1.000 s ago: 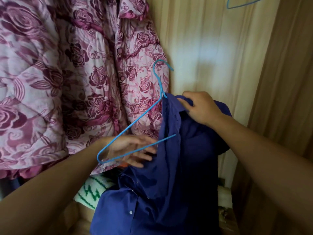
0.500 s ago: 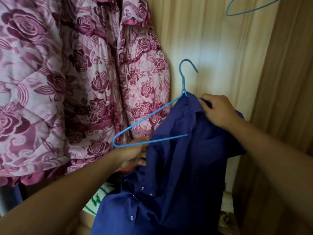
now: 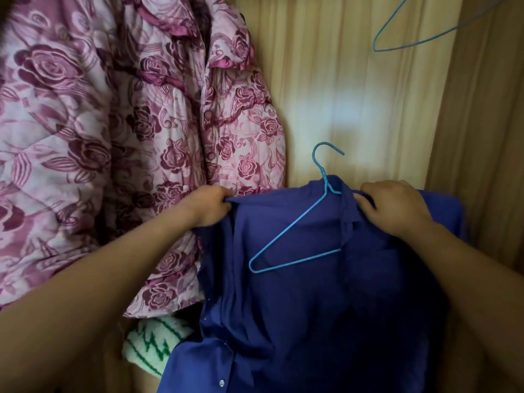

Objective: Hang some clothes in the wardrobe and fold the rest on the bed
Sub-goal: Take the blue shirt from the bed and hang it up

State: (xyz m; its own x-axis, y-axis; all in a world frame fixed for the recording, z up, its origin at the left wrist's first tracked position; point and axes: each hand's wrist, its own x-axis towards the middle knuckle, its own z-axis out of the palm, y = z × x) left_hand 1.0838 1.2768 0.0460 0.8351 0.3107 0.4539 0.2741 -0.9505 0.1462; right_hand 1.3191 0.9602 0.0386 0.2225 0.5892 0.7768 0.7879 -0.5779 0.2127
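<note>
Left fingers (image 3: pixel 224 200): curled tight round a bunched top edge of the blue shirt (image 3: pixel 312 302), thumb side pressed into the cloth.
Right fingers (image 3: pixel 366 206): curled over the shirt's collar, just right of the hanger's neck, with cloth pinched under them.
Left hand (image 3: pixel 208 207): knuckles up, holding the shirt's left upper corner high; it is close against the floral coat behind it.
Right hand (image 3: pixel 397 207): level with the left one, holding the shirt's right upper part.
Blue wire hanger (image 3: pixel 295 221): between the two hands. Its left arm and bottom bar lie bare in front of the cloth, while the right half is hidden under the collar and front panel. The hook stands free above the collar, caught on nothing.
Shirt: held up inside the wardrobe, right of centre. It hangs from both grips down to the near edge, with small white buttons showing low on the left.
Floral coat (image 3: pixel 136 143): pink quilted, rose pattern, hanging to the left and filling that side.
Second hanger (image 3: pixel 411 41): blue wire, far upper right – only partly seen.
Wardrobe back panel (image 3: pixel 340 86): pale wood grain, behind the shirt.
Green-and-white knit (image 3: pixel 150 346): low, left of the shirt, below the coat's hem.
</note>
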